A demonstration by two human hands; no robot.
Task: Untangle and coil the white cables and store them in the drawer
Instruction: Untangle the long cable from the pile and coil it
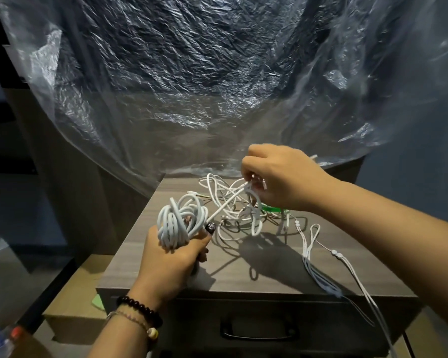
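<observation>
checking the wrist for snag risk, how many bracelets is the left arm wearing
2, both on the left wrist near the bottom edge: a dark round-bead bracelet nearer the left hand, and a thin pale string bracelet with a cream bead just behind it. More could be hidden underneath.

Grey wood-grain cabinet top [243, 270], tangled white cables [233, 202] and green item [272, 209] on it

light: pretty dim room, bluish, with hard shadows on the wood
furniture: grey-brown wood-grain cabinet top [243, 270], dark panel [70, 177] standing along its left side
plastic sheet [192, 73]: big crinkly clear one draped over something dark behind the cabinet, its lower edge reaching the back of the top
wall [424, 202]: plain dark blue on the right
boxes: cardboard box [70, 306] low on the left
</observation>
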